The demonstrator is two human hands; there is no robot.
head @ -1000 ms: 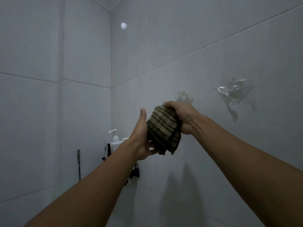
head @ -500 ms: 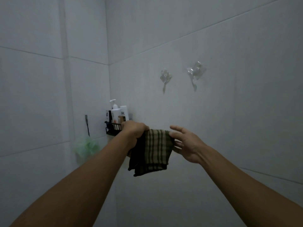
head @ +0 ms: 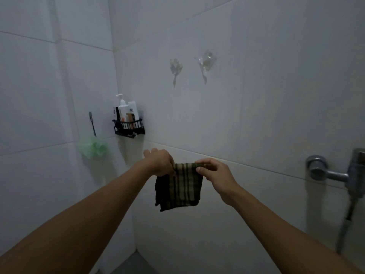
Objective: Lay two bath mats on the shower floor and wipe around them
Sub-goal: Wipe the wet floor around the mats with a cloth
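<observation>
Both hands hold a dark green striped woven cloth (head: 178,186) by its top edge: left hand (head: 161,163) grips one corner, right hand (head: 212,172) pinches the other, cloth hanging below them.

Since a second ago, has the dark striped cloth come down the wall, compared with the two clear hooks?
Yes. The dark striped cloth was level with the clear plastic wall hooks and now hangs well below them, both hands pinching its top edge.

Striped olive-and-dark cloth (head: 178,186) hangs folded from my hands, top edge pinched at both corners, before tiled shower wall.
</observation>
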